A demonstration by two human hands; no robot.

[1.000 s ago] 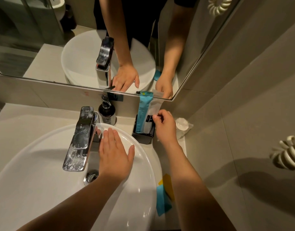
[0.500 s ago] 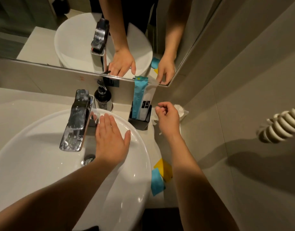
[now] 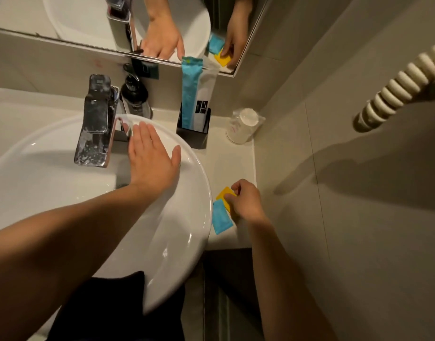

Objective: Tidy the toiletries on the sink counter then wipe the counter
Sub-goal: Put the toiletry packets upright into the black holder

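Right hand [image 3: 247,201] pinches the yellow packet [image 3: 225,194] beside the blue packet [image 3: 220,217], likely to tidy it; left hand [image 3: 151,155] rests flat and empty on the sink [image 3: 187,242].

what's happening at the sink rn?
A person is tidying toiletries. The right hand pinches a yellow sachet on the counter, beside a blue sachet. The left hand lies flat on the basin rim. Two long packets already stand in the black holder.

Bare desk [image 3: 238,166] lies open between the black holder [image 3: 192,136], wrapped cup [image 3: 243,126] and yellow sachet [image 3: 225,194].
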